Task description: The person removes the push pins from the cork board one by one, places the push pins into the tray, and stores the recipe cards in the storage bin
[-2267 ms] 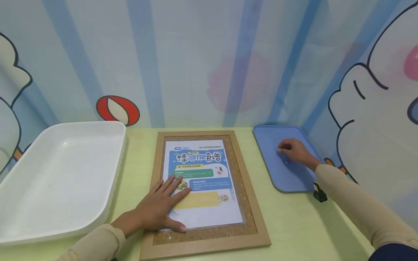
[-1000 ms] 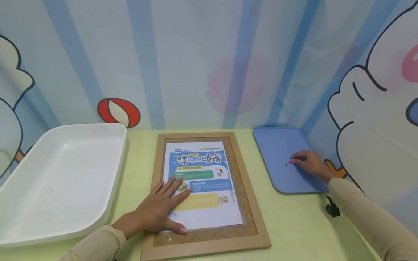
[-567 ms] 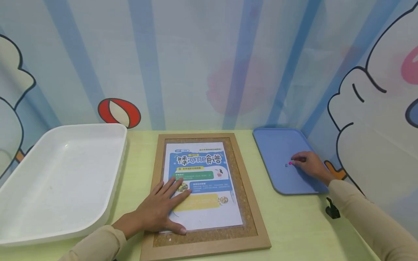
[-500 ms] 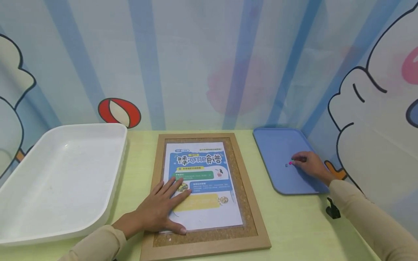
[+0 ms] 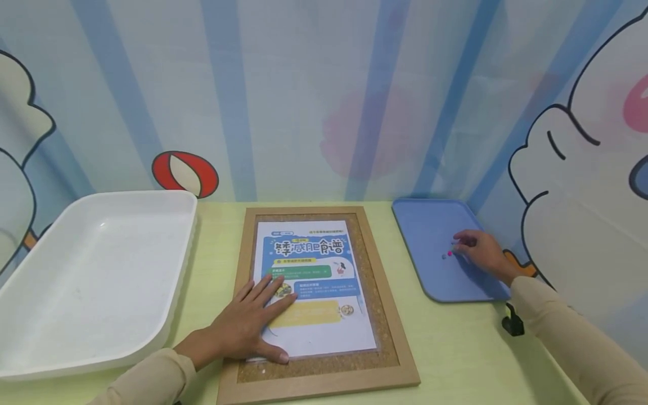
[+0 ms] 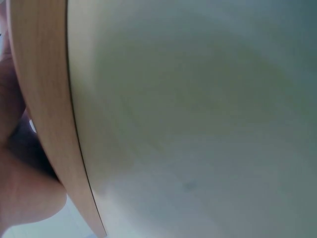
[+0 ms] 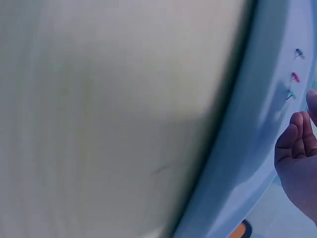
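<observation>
My left hand (image 5: 245, 323) rests flat, fingers spread, on a printed poster sheet (image 5: 324, 337). The sheet lies on a wood-framed cork board (image 5: 392, 343). Over the blue tray (image 5: 430, 281), my right hand (image 5: 481, 251) has thumb and index finger apart, with nothing seen between them. Right by its fingertips is a pink push pin (image 5: 450, 253). The right wrist view has three pins on the tray in a row: a blue push pin (image 7: 299, 53), the pink one and a green push pin (image 7: 290, 94), nearest the fingers.
A large white tub (image 5: 91, 281) stands on the left of the pale yellow table (image 5: 455, 360). Behind, a striped cartoon curtain (image 5: 298, 112) closes off the back. A small black object (image 5: 513, 323) sits by the right sleeve.
The right hand carried a green push pin towards the pink one on the tray, then parted its fingers and let go. The left hand stayed on the sheet.
</observation>
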{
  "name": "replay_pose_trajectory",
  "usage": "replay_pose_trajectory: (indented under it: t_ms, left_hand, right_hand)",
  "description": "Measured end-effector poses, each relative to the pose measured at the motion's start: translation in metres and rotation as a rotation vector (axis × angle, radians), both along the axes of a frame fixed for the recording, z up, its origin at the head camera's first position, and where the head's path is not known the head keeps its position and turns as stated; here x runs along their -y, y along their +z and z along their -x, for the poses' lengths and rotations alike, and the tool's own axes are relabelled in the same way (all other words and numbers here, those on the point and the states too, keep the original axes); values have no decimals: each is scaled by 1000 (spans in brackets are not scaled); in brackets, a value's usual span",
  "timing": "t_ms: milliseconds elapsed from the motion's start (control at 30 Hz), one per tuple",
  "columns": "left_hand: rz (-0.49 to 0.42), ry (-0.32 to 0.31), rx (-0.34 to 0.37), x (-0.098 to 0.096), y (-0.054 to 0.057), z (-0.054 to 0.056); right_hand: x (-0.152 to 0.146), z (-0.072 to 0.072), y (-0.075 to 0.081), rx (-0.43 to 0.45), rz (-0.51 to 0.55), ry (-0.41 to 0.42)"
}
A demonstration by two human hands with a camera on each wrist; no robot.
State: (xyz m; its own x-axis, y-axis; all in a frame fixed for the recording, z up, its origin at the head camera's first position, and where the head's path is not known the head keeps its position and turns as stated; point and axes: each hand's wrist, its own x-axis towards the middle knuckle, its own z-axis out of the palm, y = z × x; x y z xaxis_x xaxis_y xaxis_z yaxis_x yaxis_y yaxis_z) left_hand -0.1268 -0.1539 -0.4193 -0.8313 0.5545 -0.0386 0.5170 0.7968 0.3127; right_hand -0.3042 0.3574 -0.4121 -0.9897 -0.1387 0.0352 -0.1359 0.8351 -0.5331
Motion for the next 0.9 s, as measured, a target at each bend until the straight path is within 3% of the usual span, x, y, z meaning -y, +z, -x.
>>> replay_pose_trajectory:
  t_ms: [300,567,700,900]
  left_hand:
    - [5,-8,-13,2,0,1]
    - [3,-11,-27,4,-2,1]
    - [-1,-12,-27,3,-2,2]
    - [-2,-14,-17,2,-3,2]
  right_hand:
    - [21,8,6,-108,76,19]
    - [68,7,16,-144,192,105]
    - [101,5,12,-160,185,212]
    - [148,-7,9,-142,81,406]
